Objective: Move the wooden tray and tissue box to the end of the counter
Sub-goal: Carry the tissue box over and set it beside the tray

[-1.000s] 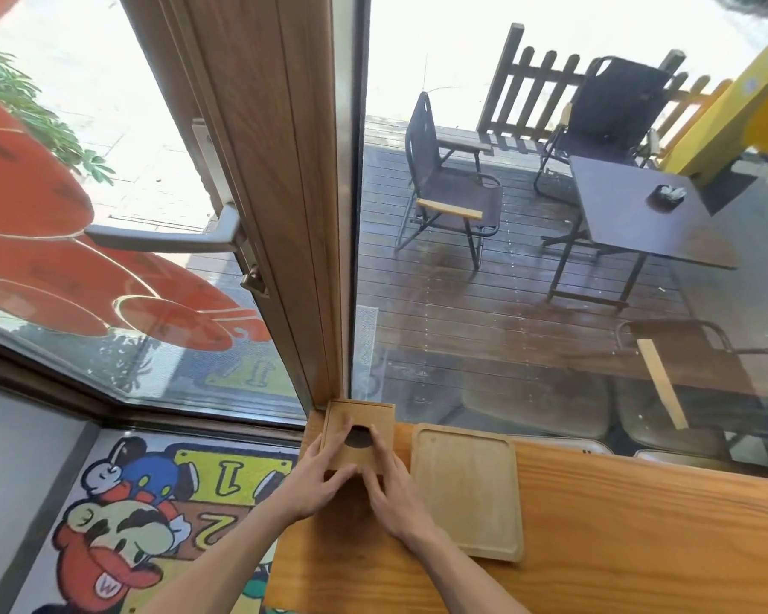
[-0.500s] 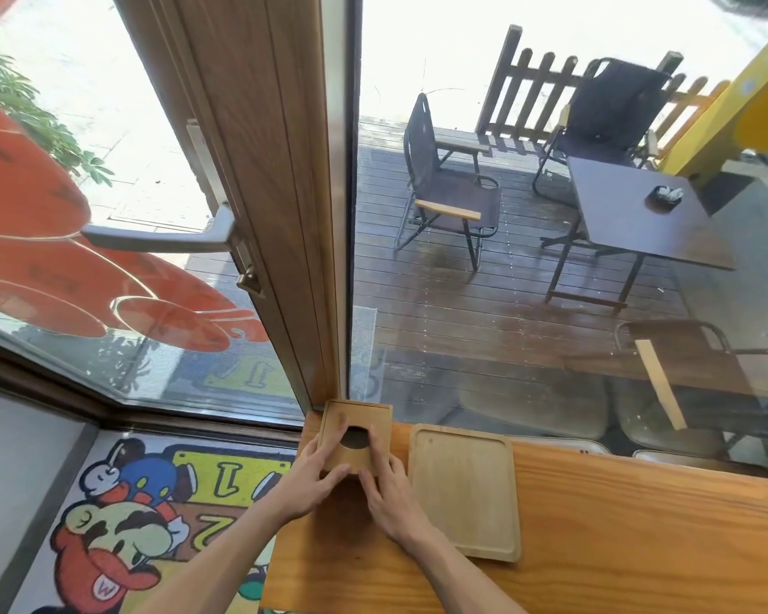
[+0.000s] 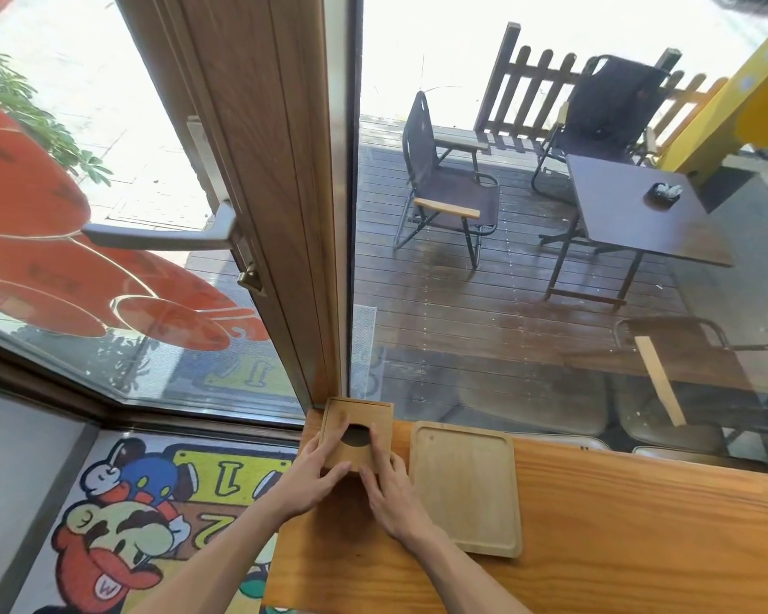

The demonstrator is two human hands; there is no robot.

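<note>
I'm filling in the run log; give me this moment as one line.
step: placing tissue box | left hand: on box | right hand: on box | wooden tray: beside box, untouched | place: counter end by window

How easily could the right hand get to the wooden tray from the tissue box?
Probably easily: the right hand rests on the tissue box, and the wooden tray lies right beside it on the counter, uncovered.
</note>
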